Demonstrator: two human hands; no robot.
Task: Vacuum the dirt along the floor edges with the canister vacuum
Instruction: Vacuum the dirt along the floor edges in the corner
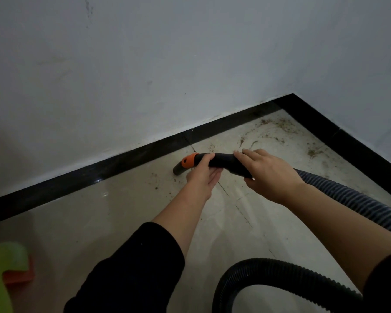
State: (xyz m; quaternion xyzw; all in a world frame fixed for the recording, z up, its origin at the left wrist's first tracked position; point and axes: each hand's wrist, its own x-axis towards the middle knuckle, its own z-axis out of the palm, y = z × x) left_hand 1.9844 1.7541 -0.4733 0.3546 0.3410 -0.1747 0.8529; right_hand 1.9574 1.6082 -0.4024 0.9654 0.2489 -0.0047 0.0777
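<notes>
Head view: nozzle (pixel 178 171) near black skirting (pixel 122 163).
Left hand (pixel 201 177): grips vacuum handle (pixel 221 162) by orange collar (pixel 189 161).
Right hand (pixel 269 175): grips handle's hose end.
Dirt (pixel 280 129): strewn toward corner.

The floor (pixel 99 222) meets the wall (pixel 145 64) behind and another on the right, forming a corner (pixel 292 96) at far right. Skirting (pixel 99 175) runs along both edges. The nozzle (pixel 178 170) points down at the floor just before the rear skirting. The handle (pixel 221 162) runs right from it. The left hand (pixel 201 175) grips the handle beside the nozzle, and the right hand (pixel 266 175) grips its right end. The hose (pixel 348 197) leaves rightwards, and a loop of it lies at the bottom right. Dirt (pixel 275 127) lies in the corner, behind the hands. A blurred thing (pixel 7 263) sits at the bottom left.
</notes>
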